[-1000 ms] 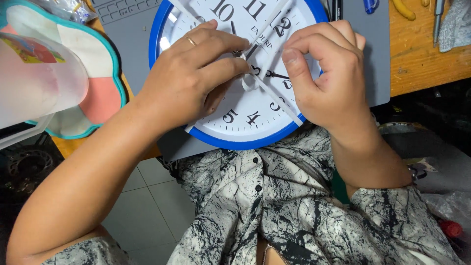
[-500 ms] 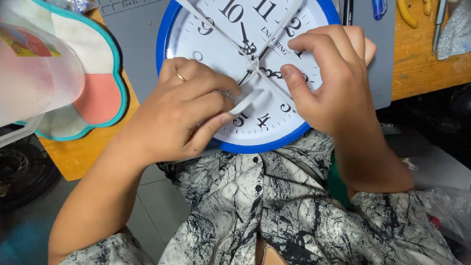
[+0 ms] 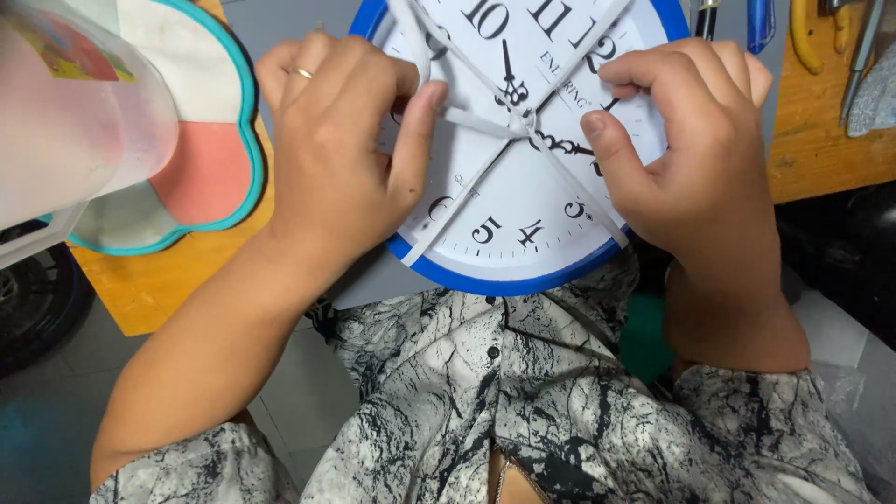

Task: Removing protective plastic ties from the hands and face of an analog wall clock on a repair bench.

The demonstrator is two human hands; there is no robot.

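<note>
- Two hands are laid on a blue-rimmed wall clock (image 3: 523, 224) at the bench's near edge.
- A white strap (image 3: 471, 119) is pinched by the left hand (image 3: 341, 149).
- The strap's crossing is gripped by the right hand (image 3: 695, 140).

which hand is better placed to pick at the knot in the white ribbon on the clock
Probably the left hand: its thumb already lies along the white ribbon, tip close to the knot over the blue-rimmed clock. The right hand curls at the clock's right side, thumb a little further off.
</note>
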